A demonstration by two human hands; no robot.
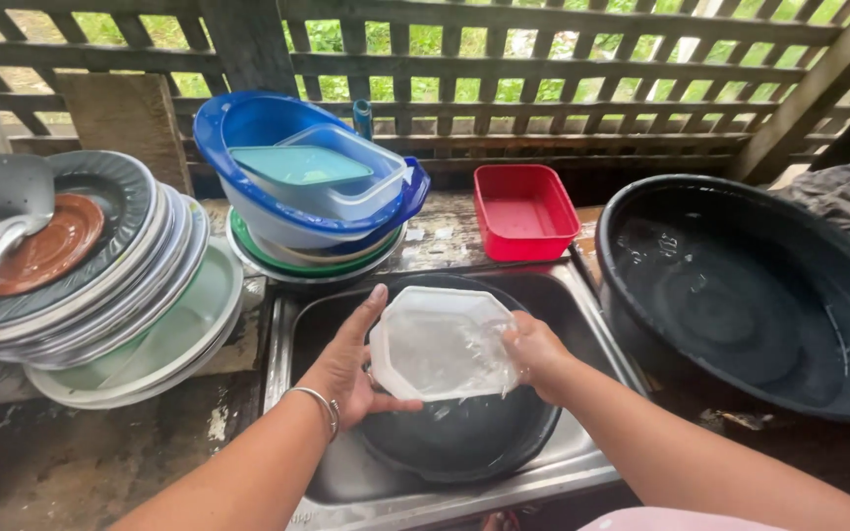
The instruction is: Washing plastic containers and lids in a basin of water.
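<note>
Both of my hands are on a white octagonal plastic plate (442,341), which I hold tilted over the dark basin (464,442) that sits inside the steel sink (582,315). My left hand (351,366) has its grip clamped on the plate's left edge, thumb under the lower rim and fingers up along the side. My right hand (535,356) presses what looks like a clear, crumpled bit of plastic against the plate's face, its grip closed on that and on the rim.

I judge the washing well along. To my left a leaning stack of plates (120,295) already stands on the wet table (71,462), with a brown plate (46,244) and a spatula (7,197) resting on top. Behind the sink a pile of bowls (317,251) carries a blue basin (248,128), and in that sit a clear tub (371,182) and a teal lid (297,162). Beside it, the red tray (525,211) looks empty.

On my right, the big black tub (750,295) holds clear water. I see no other unwashed piece in the sink.
</note>
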